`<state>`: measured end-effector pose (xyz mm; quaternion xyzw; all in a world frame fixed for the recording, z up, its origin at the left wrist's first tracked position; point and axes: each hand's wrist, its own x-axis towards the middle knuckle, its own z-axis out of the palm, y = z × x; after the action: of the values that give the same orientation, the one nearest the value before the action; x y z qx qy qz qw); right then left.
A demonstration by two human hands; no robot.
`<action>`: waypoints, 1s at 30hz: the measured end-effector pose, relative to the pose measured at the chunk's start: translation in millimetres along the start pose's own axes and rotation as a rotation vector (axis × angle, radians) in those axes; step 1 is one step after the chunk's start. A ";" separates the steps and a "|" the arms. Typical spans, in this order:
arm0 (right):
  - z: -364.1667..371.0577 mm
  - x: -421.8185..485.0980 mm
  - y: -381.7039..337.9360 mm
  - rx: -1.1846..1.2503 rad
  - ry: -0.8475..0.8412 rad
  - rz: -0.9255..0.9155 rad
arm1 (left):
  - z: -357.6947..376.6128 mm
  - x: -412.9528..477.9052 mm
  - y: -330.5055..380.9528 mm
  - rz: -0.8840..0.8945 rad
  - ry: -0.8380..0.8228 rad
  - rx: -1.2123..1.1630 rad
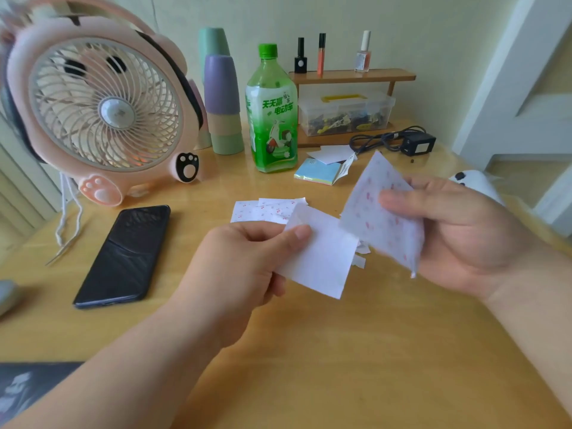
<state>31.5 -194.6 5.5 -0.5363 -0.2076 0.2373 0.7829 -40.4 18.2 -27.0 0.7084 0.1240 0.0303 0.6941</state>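
A wooden table point(340, 351) seen from above, with two bare forearms reaching in from the near edge. At far left stands a pink fan point(102, 103) with paw-shaped feet. Just right of it, nearer the person, a black phone point(123, 255) lies flat, screen dark. Behind, against the wall, is a stack of cups point(221, 97), and beside it a green bottle point(272, 113), upright and capped.

In the middle, the left hand point(244, 267) is raised above the table. Its thumb and curled fingers pinch the left edge of a plain white sheet point(322, 258). Beyond that hand, some printed scraps point(266, 210) lie on the wood. Farther back is a pad of notes point(318, 173), then a low shelf point(353, 76) with small cosmetic bottles on top and a clear box point(346, 111) under it. A black adapter point(418, 144) with its cable lies to the right of the shelf.

The right hand point(458, 233) grips a printed sheet point(380, 218), thumb across the front and fingers behind. This sheet is tilted, one corner pointing up. Its lower left edge meets the white sheet's right edge in mid-air; whether the two are joined cannot be told.
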 end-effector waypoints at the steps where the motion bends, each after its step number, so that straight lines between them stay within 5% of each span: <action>1: -2.9 -2.3 -0.1 -0.054 -0.102 0.005 | -0.3 0.7 0.0 -0.005 0.016 -0.048; 5: -0.8 -10.8 3.1 -0.448 -0.245 -0.063 | -0.6 1.7 2.4 -0.044 -0.022 -0.162; 11: 10.4 -10.0 16.6 -0.694 -0.047 -0.271 | -2.2 4.3 2.2 -0.089 -0.161 -0.296; 20: 12.3 -9.0 13.3 -0.576 -0.029 -0.175 | -5.3 2.2 3.0 -0.026 -0.219 -0.203; 30: 8.6 -10.4 -4.0 -0.470 -0.048 0.094 | -0.6 0.2 -0.8 0.163 -0.048 0.061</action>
<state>18.8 -195.7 11.4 -0.7071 -0.2504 0.2311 0.6196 -40.5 18.9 -27.7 0.7374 0.0502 0.0659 0.6703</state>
